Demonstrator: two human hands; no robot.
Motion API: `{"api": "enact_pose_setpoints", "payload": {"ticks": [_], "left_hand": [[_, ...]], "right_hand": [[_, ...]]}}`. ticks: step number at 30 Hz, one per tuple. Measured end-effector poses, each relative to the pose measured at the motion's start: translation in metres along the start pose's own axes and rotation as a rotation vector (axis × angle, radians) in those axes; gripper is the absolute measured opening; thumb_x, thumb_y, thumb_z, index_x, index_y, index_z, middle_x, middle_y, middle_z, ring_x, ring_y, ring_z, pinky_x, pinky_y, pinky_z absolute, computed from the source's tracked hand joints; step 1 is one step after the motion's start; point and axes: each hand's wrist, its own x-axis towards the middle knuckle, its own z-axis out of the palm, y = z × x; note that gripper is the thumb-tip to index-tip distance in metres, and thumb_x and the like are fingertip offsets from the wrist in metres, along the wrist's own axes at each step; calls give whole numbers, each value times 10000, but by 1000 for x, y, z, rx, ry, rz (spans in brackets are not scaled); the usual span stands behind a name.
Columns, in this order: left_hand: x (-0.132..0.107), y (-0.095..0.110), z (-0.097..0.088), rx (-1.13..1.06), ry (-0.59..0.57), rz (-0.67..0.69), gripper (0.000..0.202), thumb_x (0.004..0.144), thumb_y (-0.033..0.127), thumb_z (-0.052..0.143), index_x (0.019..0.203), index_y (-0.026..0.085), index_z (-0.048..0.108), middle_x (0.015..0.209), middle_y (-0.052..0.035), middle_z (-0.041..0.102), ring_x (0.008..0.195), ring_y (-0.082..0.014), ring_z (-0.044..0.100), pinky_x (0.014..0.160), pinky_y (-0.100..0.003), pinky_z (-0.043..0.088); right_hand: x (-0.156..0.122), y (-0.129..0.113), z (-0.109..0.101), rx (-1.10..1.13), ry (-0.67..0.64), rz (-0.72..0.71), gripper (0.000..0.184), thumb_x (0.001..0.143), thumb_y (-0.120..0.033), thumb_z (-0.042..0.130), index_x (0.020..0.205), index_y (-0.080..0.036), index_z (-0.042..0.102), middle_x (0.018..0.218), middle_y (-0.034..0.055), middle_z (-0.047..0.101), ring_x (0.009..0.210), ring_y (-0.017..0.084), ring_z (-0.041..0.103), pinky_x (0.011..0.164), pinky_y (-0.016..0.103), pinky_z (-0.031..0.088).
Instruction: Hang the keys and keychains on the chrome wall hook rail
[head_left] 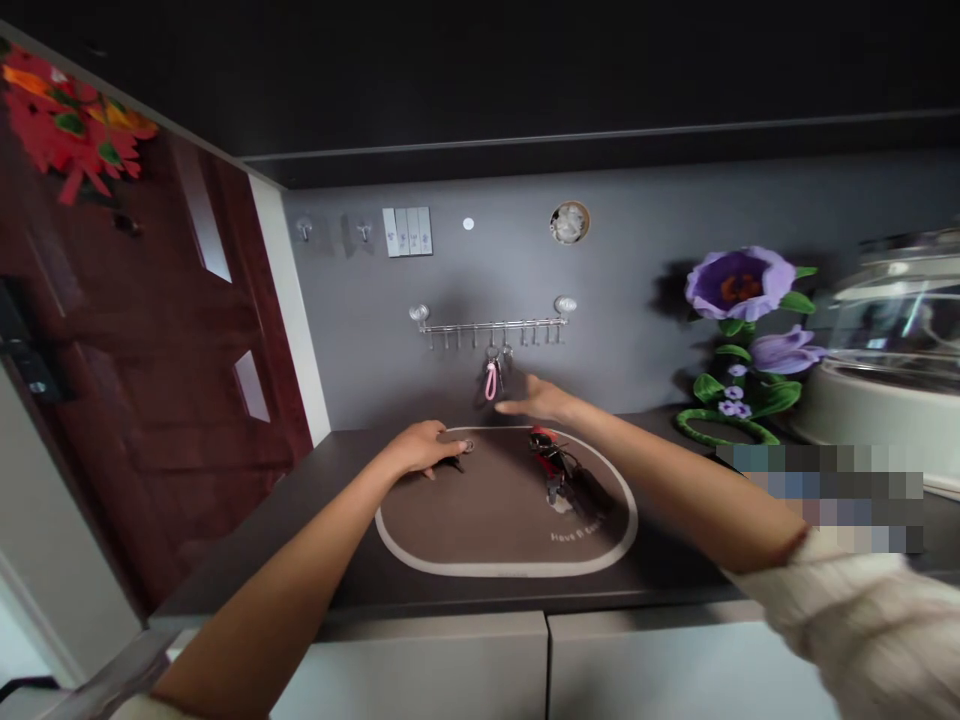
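My left hand (424, 447) is low over the back left of a brown oval mat (465, 530) with a pale border. Its fingers are spread, and the thumb reaches a small bunch of keys (455, 462) with a metal ring. My right hand (541, 400) is raised near the wall with thumb and fingers apart and nothing visible in it. Just left of it, keys with a pink strap (491, 382) hang from a metal hook rail (495, 326). Another bundle with red and black parts (551, 460) lies on the mat's right side, below my right forearm.
Purple artificial flowers (741, 285) and a clear-domed white appliance (892, 380) stand at the right. A dark shelf (525, 80) overhangs the counter. Two clear hooks (364, 232) and a switch panel (408, 232) are on the wall. A dark red door (202, 400) is at left.
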Motion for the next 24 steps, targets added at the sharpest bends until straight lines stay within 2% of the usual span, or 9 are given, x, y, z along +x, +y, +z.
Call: {"api": "enact_pose_setpoints", "payload": {"ticks": [3,5,7,10,13,15,17,21,24], "left_hand": [[-1,-5,-1,209,123,86,629,575,634,525,997,170,570,855,-92,656,729,-198,610,585,-239,429],[-1,-9,0,330,208,96,604,593,657,478,939,179,604,916,-104,646,834,-229,593,616,-249,413],[-1,-13,0,424,271,84,593,630,663,422,928,186,610,927,-112,641,864,-246,583,621,-262,401],[0,-17,-1,482,289,91,566,676,644,371,912,188,611,894,-113,644,839,-242,586,608,-264,387],[3,-19,-2,476,299,97,527,704,608,364,890,183,613,881,-111,641,827,-231,585,595,-257,376],[4,-19,-2,465,301,86,500,715,590,365,857,185,619,863,-105,642,807,-223,585,582,-255,368],[5,-19,-2,455,302,88,478,724,573,364,830,187,625,847,-99,644,789,-216,584,572,-253,360],[5,-20,0,437,320,120,428,739,517,384,851,185,628,863,-99,646,787,-209,582,574,-253,352],[7,-23,-2,400,323,119,393,744,486,396,805,184,639,829,-96,651,761,-200,583,578,-254,356]], "right_hand": [[29,-21,23,169,227,161,926,450,-649,603,1158,-103,360,1157,178,466,1018,270,491,794,340,412],[45,-30,39,220,321,247,922,455,-632,613,1168,-117,336,1159,186,454,1024,279,487,795,358,409],[55,-33,50,201,429,285,710,570,-555,589,1118,-150,390,1145,169,469,1032,276,483,797,369,403],[58,-31,54,181,479,185,342,752,-371,458,1009,-145,467,1010,147,558,936,220,546,757,309,414],[50,-26,45,144,492,46,234,784,-284,413,935,-125,497,847,130,608,823,189,585,704,257,417],[43,-29,32,109,537,-15,214,788,-287,410,870,-123,519,791,126,609,775,189,593,663,245,418],[38,-37,15,118,508,-63,213,799,-276,388,786,-122,535,675,105,596,630,166,596,579,228,417],[37,-64,-21,208,478,-51,218,789,-212,394,655,-119,538,559,57,546,451,122,549,478,210,402],[32,-74,-30,278,455,-28,221,781,-193,395,638,-115,543,551,46,532,408,115,533,451,216,401]]}}
